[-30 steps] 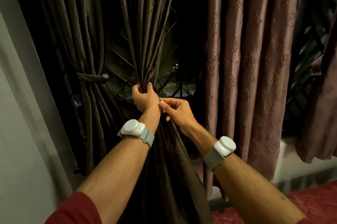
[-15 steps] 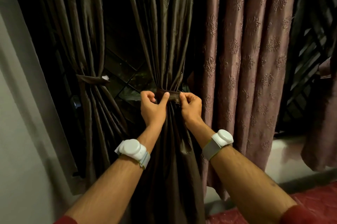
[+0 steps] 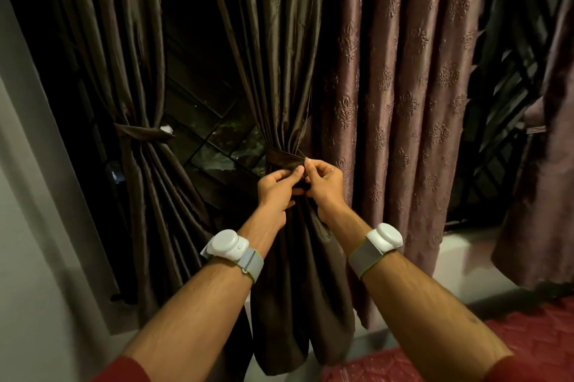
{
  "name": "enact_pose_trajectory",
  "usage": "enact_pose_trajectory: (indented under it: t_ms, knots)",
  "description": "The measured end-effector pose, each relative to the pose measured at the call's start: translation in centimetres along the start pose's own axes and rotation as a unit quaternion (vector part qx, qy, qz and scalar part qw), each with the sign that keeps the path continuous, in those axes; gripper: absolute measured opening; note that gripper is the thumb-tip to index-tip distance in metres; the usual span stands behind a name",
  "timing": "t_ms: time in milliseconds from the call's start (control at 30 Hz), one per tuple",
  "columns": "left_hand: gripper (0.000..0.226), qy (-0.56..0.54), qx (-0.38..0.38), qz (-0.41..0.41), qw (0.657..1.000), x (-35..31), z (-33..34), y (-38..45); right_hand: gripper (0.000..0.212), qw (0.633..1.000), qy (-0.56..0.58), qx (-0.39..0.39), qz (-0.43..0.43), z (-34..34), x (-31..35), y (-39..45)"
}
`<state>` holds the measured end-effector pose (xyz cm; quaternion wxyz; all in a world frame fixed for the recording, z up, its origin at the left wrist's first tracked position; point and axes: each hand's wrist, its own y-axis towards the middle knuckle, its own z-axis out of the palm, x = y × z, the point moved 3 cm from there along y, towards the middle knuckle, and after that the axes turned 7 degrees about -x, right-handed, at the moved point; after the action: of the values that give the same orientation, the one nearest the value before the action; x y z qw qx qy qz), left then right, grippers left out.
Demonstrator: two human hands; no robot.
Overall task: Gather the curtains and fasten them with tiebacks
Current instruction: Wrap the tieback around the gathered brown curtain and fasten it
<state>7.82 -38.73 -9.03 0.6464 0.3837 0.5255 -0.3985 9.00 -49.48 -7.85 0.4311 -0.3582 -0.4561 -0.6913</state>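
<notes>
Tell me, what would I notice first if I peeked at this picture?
Two hands, the left hand and right hand, meet in the middle, pinching a dark band around a bunched brown curtain. A white wrist gadget sits on each arm. Right of them hangs a pinkish patterned curtain.

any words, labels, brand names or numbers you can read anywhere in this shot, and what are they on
None can be read.
The white wrist devices show no print.
The curtains, brown and mauve, carry only woven motifs.
The tieback held by both hands bears no label.
</notes>
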Motion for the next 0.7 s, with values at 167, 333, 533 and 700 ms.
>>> enact_pose_trajectory:
  t_ms: [167,333,533,700]
  knots:
    - [0.024,-0.032,-0.032,-0.011,0.999,0.0,-0.2,0.7,0.023,0.999,-0.040,-0.012,-0.003,-0.5,-0.2,0.5]
    - [0.014,-0.008,-0.025,0.027,0.999,0.1,-0.3,1.5,0.030,0.997,-0.057,-0.039,-0.019,-0.6,-0.3,1.0]
    - [0.014,0.004,-0.048,0.061,0.997,0.3,-0.7,1.9,0.025,0.997,-0.055,-0.041,-0.036,0.0,-0.9,1.3]
    - [0.014,-0.014,-0.085,0.066,0.994,0.6,-1.1,2.0,0.013,0.994,-0.104,-0.023,-0.030,0.5,-1.8,1.5]
